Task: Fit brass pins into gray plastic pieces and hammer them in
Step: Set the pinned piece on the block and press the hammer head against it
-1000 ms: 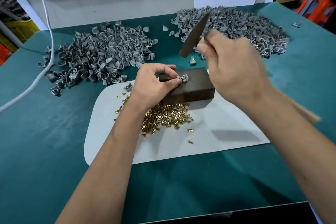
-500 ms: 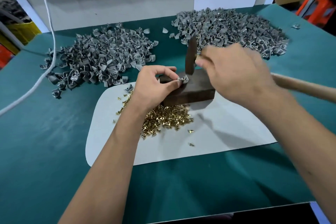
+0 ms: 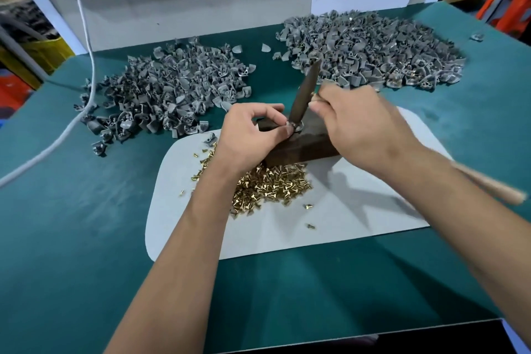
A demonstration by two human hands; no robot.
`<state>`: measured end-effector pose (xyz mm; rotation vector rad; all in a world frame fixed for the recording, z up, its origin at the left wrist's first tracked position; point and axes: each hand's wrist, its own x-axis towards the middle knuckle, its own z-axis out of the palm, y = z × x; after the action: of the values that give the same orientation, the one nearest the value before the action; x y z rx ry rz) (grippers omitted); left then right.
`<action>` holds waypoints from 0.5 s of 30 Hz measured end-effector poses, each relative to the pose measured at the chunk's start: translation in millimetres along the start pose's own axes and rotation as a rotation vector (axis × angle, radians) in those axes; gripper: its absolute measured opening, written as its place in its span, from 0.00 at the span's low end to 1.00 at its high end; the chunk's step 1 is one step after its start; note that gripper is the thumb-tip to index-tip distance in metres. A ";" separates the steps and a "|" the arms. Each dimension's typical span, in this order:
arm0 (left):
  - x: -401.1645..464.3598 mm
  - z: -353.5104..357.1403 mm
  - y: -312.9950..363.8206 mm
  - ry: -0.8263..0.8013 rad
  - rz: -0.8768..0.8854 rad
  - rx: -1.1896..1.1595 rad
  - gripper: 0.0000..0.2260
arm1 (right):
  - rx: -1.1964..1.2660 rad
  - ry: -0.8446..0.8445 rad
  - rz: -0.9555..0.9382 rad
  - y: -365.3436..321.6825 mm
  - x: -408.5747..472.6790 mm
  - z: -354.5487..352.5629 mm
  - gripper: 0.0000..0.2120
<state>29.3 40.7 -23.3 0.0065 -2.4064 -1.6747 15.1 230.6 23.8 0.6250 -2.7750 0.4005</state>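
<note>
Hammering step: the left hand (image 3: 247, 135) pinches a small gray plastic piece (image 3: 296, 127) on the dark wooden block (image 3: 301, 146); the right hand (image 3: 362, 126) grips a wooden-handled hammer (image 3: 305, 92), its head touching the piece. Next likely calls for a short, square tap clear of the fingers.

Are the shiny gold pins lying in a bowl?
No, the gold pins lie loose in a heap on the flat white mat.

Green table (image 3: 86, 238) bears white mat (image 3: 344, 224), two gray-piece heaps (image 3: 172, 89), apparently plastic.
</note>
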 end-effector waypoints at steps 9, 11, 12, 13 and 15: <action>-0.4 1.6 -0.7 0.023 0.007 0.051 0.04 | 0.200 0.019 0.103 48.4 5.8 -3.7 0.08; -0.6 2.1 0.2 0.015 -0.001 0.044 0.04 | 0.227 -0.001 0.147 64.7 5.7 -2.6 0.05; -0.5 2.6 0.8 0.013 -0.003 0.045 0.05 | 0.217 -0.018 0.160 70.3 4.9 -1.7 0.04; -0.2 2.8 1.2 0.011 -0.005 0.045 0.05 | 0.202 -0.049 0.176 73.5 3.7 -1.0 0.04; 0.3 3.5 0.6 0.007 -0.011 0.036 0.06 | 0.174 -0.129 0.196 76.2 1.1 2.2 0.07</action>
<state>28.5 44.1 -23.9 0.0314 -2.4353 -1.6326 -20.5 295.7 6.4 0.4303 -2.9576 0.6707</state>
